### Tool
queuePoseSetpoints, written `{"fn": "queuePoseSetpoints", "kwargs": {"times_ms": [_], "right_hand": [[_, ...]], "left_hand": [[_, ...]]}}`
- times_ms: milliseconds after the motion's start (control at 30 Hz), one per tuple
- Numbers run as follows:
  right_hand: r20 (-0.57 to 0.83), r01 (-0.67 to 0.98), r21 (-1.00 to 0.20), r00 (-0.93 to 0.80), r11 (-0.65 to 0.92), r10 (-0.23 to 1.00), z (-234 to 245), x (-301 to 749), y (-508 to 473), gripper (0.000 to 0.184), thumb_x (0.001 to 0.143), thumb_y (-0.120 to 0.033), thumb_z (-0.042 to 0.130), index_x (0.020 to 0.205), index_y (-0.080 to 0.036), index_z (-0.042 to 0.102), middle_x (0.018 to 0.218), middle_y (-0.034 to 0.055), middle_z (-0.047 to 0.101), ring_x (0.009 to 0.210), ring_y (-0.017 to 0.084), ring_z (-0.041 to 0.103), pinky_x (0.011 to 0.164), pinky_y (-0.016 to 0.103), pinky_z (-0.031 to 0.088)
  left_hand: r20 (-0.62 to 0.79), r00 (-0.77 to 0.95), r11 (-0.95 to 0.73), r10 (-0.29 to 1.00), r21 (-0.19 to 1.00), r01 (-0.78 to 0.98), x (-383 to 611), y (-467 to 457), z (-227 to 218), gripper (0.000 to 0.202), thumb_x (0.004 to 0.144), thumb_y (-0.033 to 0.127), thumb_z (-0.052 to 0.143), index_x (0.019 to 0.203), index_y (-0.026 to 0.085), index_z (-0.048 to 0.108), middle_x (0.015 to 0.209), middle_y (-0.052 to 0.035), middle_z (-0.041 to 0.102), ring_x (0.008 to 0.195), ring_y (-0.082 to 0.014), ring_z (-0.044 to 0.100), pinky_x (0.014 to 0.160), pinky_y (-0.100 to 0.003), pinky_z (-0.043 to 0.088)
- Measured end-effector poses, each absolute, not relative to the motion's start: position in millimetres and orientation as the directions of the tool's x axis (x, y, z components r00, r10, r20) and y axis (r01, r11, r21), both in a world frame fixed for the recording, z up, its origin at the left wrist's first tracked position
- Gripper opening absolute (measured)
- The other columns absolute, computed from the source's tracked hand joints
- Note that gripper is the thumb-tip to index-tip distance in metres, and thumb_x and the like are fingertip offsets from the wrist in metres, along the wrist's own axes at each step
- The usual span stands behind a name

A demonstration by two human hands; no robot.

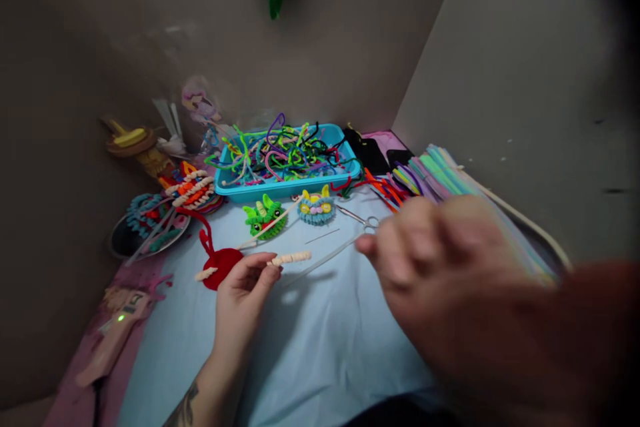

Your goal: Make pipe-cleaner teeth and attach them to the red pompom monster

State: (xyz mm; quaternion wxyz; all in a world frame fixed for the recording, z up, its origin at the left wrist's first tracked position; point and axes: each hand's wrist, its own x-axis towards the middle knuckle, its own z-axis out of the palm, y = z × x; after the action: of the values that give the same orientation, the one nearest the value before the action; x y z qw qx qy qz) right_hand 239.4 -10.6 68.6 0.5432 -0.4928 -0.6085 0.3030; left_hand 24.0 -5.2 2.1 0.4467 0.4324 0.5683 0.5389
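My left hand (245, 287) pinches a short cream coiled pipe cleaner (295, 257) between thumb and fingertips. Just behind that hand lies a round red fuzzy piece (220, 267) with a red stalk and a cream bit at its side. Nearer the camera, my right hand (430, 260) is raised, blurred, with its fingers curled closed. A thin whitish strand (325, 259) runs toward its thumb; whether it is held I cannot tell. Beyond the hands sit a green pipe-cleaner animal head (266, 217) and a blue and yellow one (316, 207). Scissors (357, 219) lie near them.
A blue basket (280, 190) full of tangled pipe cleaners stands against the wall. Bundled pastel pipe cleaners (445, 170) lie at right. At left are a metal bowl (125, 240) with fuzzy pieces and a pink glue gun (113, 340) with a lit green light.
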Motion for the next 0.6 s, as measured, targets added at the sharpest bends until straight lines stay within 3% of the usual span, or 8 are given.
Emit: {"fn": "queuePoseSetpoints", "kwargs": {"times_ms": [100, 200, 300, 467, 600], "right_hand": [[0.269, 0.151, -0.949, -0.07, 0.277, 0.961, 63, 223, 4, 0.016, 0.089, -0.037, 0.053, 0.1, -0.027, 0.058, 0.09, 0.0033, 0.063, 0.08, 0.017, 0.062, 0.069, 0.029, 0.053], [0.078, 0.117, -0.988, -0.187, 0.101, 0.979, 34, 210, 15, 0.027, 0.081, -0.036, 0.061, 0.104, -0.022, 0.061, 0.099, 0.0063, 0.066, 0.086, 0.019, 0.063, 0.067, 0.028, 0.052], [-0.054, -0.034, -0.997, -0.231, -0.063, 0.972, 16, 205, 18, 0.029, 0.079, -0.041, 0.062, 0.098, -0.019, 0.063, 0.073, 0.0025, 0.066, 0.067, 0.016, 0.064, 0.059, 0.026, 0.052], [-0.102, -0.076, -0.99, -0.231, -0.122, 0.968, 16, 202, 14, 0.03, 0.074, -0.046, 0.069, 0.082, -0.017, 0.067, 0.062, 0.0018, 0.066, 0.057, 0.015, 0.063, 0.055, 0.026, 0.052], [-0.089, -0.099, -0.989, -0.228, -0.114, 0.97, 13, 197, 10, 0.023, 0.073, -0.039, 0.071, 0.079, -0.018, 0.068, 0.062, 0.0013, 0.067, 0.057, 0.014, 0.063, 0.055, 0.025, 0.052]], "left_hand": [[-0.02, -0.236, 0.029, 0.972, 0.999, 0.034, 25, -5, 5, 0.021, 0.071, 0.03, 0.073, 0.088, 0.017, 0.07, 0.074, -0.0018, 0.07, 0.066, -0.0126, 0.064, 0.064, -0.021, 0.051], [-0.011, -0.235, 0.032, 0.972, 0.996, 0.083, 27, -6, 10, 0.018, 0.071, 0.029, 0.072, 0.085, 0.017, 0.07, 0.077, -0.0029, 0.072, 0.068, -0.0138, 0.065, 0.064, -0.022, 0.053], [0.017, -0.195, 0.009, 0.981, 0.991, 0.133, 29, -6, 14, 0.013, 0.072, 0.026, 0.07, 0.082, 0.017, 0.07, 0.078, -0.0044, 0.073, 0.069, -0.0163, 0.067, 0.063, -0.023, 0.054], [0.18, -0.071, -0.158, 0.981, 0.957, 0.242, 31, -9, 14, 0.018, 0.071, 0.018, 0.07, 0.089, 0.019, 0.071, 0.087, -0.0063, 0.074, 0.075, -0.0177, 0.069, 0.065, -0.024, 0.056], [0.297, 0.035, -0.291, 0.954, 0.899, 0.328, 30, -10, 16, 0.011, 0.074, 0.015, 0.067, 0.082, 0.019, 0.073, 0.078, -0.005, 0.074, 0.068, -0.0149, 0.067, 0.061, -0.021, 0.053]]}}
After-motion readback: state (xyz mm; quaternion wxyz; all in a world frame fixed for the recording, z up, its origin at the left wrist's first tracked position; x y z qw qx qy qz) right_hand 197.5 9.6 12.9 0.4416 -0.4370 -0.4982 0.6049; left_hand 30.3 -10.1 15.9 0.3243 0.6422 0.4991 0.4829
